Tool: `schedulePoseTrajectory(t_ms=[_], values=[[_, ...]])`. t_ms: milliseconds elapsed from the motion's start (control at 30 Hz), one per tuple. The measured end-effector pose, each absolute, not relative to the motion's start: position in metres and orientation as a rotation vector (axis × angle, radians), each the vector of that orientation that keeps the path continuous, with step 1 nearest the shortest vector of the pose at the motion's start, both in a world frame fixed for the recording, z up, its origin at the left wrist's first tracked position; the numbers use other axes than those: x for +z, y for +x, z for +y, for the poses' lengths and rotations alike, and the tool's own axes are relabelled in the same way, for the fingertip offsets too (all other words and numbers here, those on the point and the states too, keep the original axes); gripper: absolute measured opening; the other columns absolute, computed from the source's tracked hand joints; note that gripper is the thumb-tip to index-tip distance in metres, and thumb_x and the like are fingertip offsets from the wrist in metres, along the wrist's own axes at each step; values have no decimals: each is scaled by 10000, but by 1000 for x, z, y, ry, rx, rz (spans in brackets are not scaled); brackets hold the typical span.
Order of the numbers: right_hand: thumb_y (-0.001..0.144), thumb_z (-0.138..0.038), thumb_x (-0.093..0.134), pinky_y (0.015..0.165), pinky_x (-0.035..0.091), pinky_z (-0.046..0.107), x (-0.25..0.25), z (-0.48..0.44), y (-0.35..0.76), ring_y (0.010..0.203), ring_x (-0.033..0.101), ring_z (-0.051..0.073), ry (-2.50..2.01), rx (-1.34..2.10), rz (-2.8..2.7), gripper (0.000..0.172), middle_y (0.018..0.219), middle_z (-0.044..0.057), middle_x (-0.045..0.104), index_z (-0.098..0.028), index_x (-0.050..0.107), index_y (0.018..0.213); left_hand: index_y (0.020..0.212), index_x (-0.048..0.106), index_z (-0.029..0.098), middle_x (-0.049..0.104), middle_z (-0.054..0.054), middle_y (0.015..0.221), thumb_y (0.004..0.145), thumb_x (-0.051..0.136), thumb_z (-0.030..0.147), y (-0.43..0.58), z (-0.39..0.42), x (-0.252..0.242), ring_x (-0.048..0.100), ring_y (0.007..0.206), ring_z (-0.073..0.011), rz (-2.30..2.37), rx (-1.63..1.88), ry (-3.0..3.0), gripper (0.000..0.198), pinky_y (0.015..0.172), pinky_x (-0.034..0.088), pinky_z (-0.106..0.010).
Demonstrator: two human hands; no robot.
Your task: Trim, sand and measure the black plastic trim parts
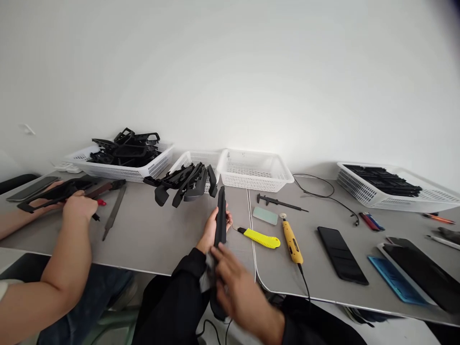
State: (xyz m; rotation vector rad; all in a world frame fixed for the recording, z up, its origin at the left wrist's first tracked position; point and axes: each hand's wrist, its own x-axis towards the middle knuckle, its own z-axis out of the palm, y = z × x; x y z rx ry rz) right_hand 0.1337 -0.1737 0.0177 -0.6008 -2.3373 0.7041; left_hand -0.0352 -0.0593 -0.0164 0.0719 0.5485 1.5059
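A long, narrow black plastic part (220,223) stretches away from me over the table's front edge. My left hand (209,231) is wrapped around its middle, with fingertips showing on the far side. Over the nearer end lies my right hand (241,287), fingers bent against the part and blurred by motion. Something pale and crumpled (207,274) shows beside the part near my right fingertips; its kind is unclear. To the right of my hands rests a yellow utility knife (261,238).
A co-worker's hands (79,207) hold a black frame at left, near a file (115,211). White baskets (255,182) line the wall, several with black parts. Rightward lie a caliper (282,203), a yellow rotary tool (293,242) with a cord, and phones (341,254).
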Motion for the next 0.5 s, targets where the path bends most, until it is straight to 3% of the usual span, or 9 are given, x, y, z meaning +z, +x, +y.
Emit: schedulePoseTrajectory(t_ms=[67,167,267,500], values=[[785,3,526,1193,511,474,-20,-219,130,1589,367,309,-617,661,-2278,445,1677,75,464,-235,658,1138,1173,697,132,645,-55,828,1051,556,296,-34,-63,-15,662,742,-141,542,1524,52,249,721,577,-241],[815,39,476,1146,557,411,-59,-250,133,1567,395,285,-761,689,-2212,626,1677,58,453,-251,618,1351,1058,685,129,643,-77,844,1055,563,294,-32,-63,-14,663,746,-151,541,1529,-34,205,712,591,-249],[877,-16,490,1126,576,416,-56,-242,135,1526,459,289,-784,694,-2209,776,1664,74,467,-258,431,1612,1006,660,125,636,-83,828,1066,546,304,-34,-61,-14,656,727,-154,557,1529,-64,221,675,594,-250],[972,-27,411,1194,517,514,-13,-196,113,1581,367,265,-893,748,-2151,677,1636,31,522,-319,499,1576,1101,671,174,636,-62,829,1030,621,325,-33,-68,-11,677,749,-163,562,1541,3,174,702,609,-264]])
